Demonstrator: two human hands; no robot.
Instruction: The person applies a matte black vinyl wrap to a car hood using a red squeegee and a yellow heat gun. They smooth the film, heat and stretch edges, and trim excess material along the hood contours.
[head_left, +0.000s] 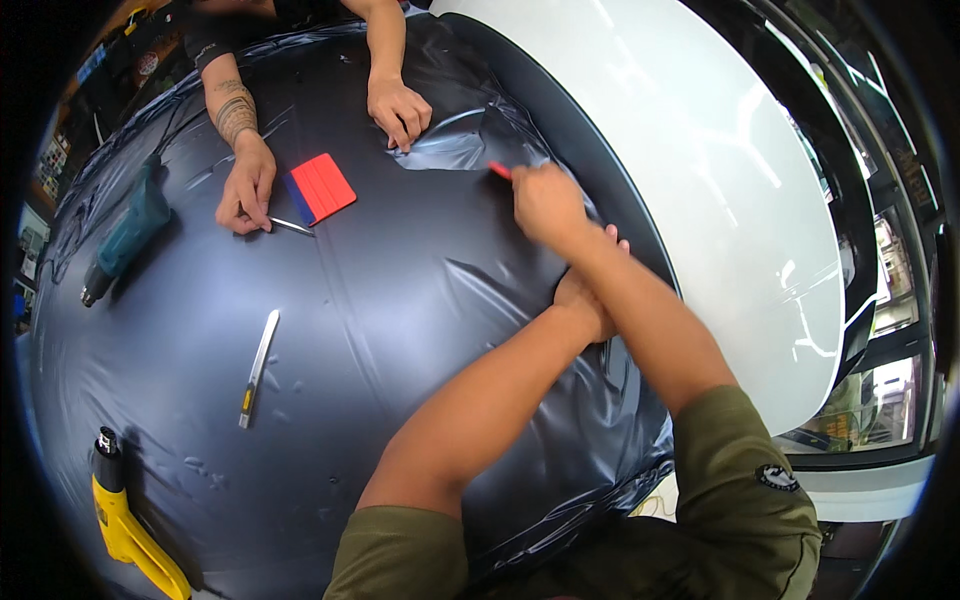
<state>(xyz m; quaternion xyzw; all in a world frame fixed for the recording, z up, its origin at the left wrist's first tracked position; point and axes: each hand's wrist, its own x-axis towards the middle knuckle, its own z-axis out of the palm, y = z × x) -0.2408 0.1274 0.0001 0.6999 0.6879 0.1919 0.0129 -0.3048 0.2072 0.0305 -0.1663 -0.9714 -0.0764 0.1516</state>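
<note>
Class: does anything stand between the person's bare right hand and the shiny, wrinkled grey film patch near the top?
Nothing visible does. The right hand holds a small red tool by the right edge of the film patch. The co-worker's bare hand is at the patch's upper left, outside that path.

Left grip (577, 296): largely hidden beneath the right forearm (655, 315); contents indeterminable. Right grip (548, 207): blurred; covers most of a red tool (500, 171), kind unclear. Yellow heat gun (130, 535): handle cut by lower edge. Sleeve badge (777, 478): lettering too small.
</note>
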